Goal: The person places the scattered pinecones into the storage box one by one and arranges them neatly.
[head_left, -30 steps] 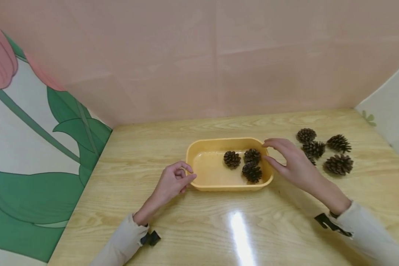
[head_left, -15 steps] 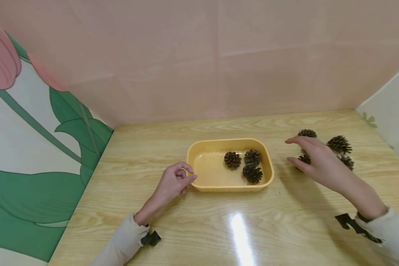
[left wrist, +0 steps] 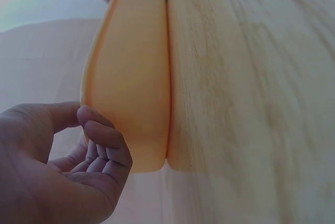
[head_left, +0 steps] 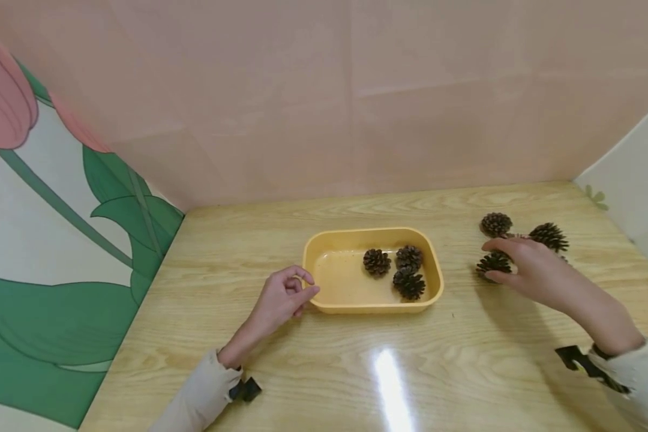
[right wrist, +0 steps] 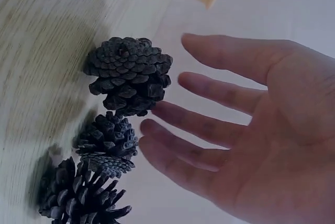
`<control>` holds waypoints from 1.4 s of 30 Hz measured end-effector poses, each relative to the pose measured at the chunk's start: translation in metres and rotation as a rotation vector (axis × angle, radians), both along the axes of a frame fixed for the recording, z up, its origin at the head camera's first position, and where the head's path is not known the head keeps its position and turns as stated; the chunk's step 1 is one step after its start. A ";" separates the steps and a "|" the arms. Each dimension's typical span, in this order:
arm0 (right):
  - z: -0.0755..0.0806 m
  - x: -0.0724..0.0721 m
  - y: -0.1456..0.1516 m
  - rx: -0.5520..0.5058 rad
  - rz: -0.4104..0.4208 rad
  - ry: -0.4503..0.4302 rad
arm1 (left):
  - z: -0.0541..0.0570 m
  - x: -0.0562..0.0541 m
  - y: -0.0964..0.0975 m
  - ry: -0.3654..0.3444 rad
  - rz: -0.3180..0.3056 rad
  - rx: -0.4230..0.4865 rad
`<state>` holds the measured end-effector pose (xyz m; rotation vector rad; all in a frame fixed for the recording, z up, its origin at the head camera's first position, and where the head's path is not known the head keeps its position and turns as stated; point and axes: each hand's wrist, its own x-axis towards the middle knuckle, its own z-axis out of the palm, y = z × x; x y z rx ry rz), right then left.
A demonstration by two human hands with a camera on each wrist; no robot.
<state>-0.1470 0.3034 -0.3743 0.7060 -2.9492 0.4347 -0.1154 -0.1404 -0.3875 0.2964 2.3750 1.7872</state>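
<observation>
A yellow rectangular plastic basin [head_left: 375, 309] lies on the table, with two pine cones touching each other at its right end and another pine cone [head_left: 376, 263] near its middle. My left hand [head_left: 282, 295] pinches the basin's left rim between thumb and curled forefinger; the left wrist view shows the grip against the basin wall [left wrist: 131, 77]. To the right, my right hand [head_left: 548, 271] hovers at a loose pine cone [head_left: 492, 265], thumb and fingers spread. In the right wrist view those straight fingers stand beside a pine cone [right wrist: 131, 75], not around it.
More pine cones lie beyond the right hand, including one at the back [head_left: 495, 224] and one farther right [head_left: 549, 236]; the hand partly hides others. A pink wall covering [head_left: 351, 108] rises behind the wooden table [head_left: 237, 240].
My right hand has moved right from the basin's right end to the loose pine cones, then lowered toward the nearest. The left hand has stayed on the basin rim.
</observation>
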 end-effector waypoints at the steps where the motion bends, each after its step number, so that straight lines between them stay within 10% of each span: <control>1: -0.001 0.000 0.001 0.015 0.000 -0.023 | 0.000 0.000 0.000 -0.003 -0.001 0.000; 12: -0.014 -0.008 0.005 0.048 0.023 -0.086 | -0.029 -0.013 -0.006 0.001 0.006 -0.018; 42: -0.013 -0.007 -0.002 0.029 0.050 -0.057 | -0.028 -0.012 -0.007 0.020 0.004 -0.011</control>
